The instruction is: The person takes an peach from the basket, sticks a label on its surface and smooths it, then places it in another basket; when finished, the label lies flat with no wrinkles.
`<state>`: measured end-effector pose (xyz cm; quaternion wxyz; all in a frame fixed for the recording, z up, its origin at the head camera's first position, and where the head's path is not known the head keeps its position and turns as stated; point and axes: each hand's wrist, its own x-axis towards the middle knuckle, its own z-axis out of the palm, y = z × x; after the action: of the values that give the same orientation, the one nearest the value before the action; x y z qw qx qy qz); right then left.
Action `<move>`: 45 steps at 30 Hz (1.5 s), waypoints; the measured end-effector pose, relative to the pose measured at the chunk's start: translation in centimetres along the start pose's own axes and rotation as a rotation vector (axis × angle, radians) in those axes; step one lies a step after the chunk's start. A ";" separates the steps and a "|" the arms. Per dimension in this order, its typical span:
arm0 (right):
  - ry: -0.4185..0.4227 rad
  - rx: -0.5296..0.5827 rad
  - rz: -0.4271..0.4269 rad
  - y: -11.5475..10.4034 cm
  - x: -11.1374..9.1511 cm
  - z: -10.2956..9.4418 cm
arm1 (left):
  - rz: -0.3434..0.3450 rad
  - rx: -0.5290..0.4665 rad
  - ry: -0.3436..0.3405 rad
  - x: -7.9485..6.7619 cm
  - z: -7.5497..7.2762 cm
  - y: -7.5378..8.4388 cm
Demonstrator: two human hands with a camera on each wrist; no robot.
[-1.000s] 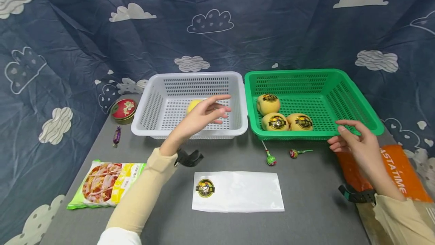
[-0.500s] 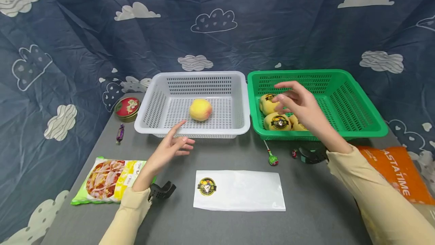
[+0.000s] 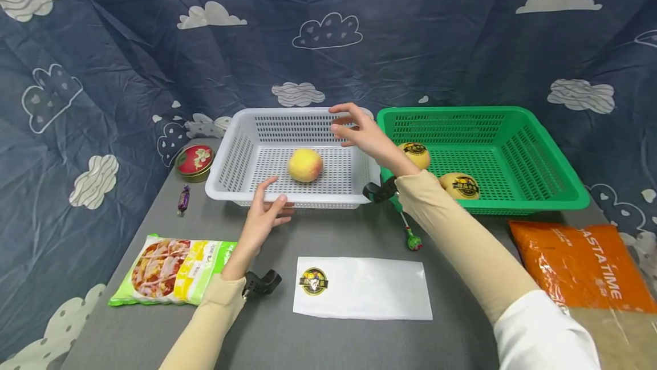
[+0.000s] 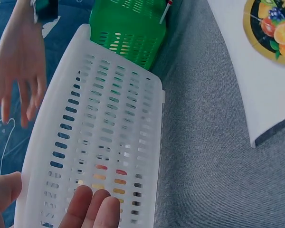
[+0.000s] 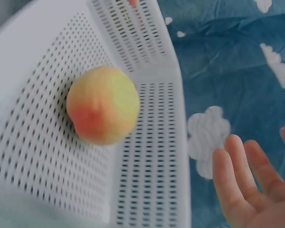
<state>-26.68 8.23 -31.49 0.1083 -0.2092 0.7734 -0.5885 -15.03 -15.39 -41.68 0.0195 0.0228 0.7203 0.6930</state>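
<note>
A yellow-red peach [image 3: 305, 165] lies in the white plastic basket [image 3: 287, 112]. My left hand [image 3: 263, 219] is at the basket's front rim, thumb and fingers spread. In the left wrist view its fingers [image 4: 88, 209] are close to the slotted front wall; I cannot tell whether they touch it. My right hand [image 3: 361, 130] hovers over the basket's back right part, loosely bent and holding nothing. The right wrist view shows the peach [image 5: 104, 105] beside that hand, apart from its fingers [image 5: 235, 173].
A green basket [image 3: 513, 206] with labelled peaches [image 3: 460, 186] adjoins on the right, partly behind my right arm. Around them are a white labelled bag [image 3: 364, 289], a lollipop [image 3: 413, 240], an orange pouch [image 3: 580, 267], a food packet [image 3: 169, 270], a purple-wrapped candy [image 3: 183, 200] and a red-lidded tin [image 3: 195, 162].
My right hand has swept left from beside the green basket, across it, to above the white basket. My left hand has drawn back from over the peach to the front rim.
</note>
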 end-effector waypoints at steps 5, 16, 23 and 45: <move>-0.047 0.037 0.132 1.2 2.9 2.2 | 0.001 -0.014 -0.006 0.0 0.1 0.1; -0.171 0.049 0.469 4.0 5.0 5.2 | -0.001 -0.009 -0.008 0.0 0.3 0.0; -0.259 -0.013 0.546 4.3 5.6 6.4 | 0.000 0.005 0.007 0.0 0.3 -0.1; -0.219 -0.120 0.214 1.4 3.9 3.5 | 0.010 0.027 0.026 -0.1 0.2 -0.2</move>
<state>-28.95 3.74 -33.49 0.2411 -0.1946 0.8086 -0.5001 -14.91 -15.22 -41.88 0.0064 0.0174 0.7296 0.6836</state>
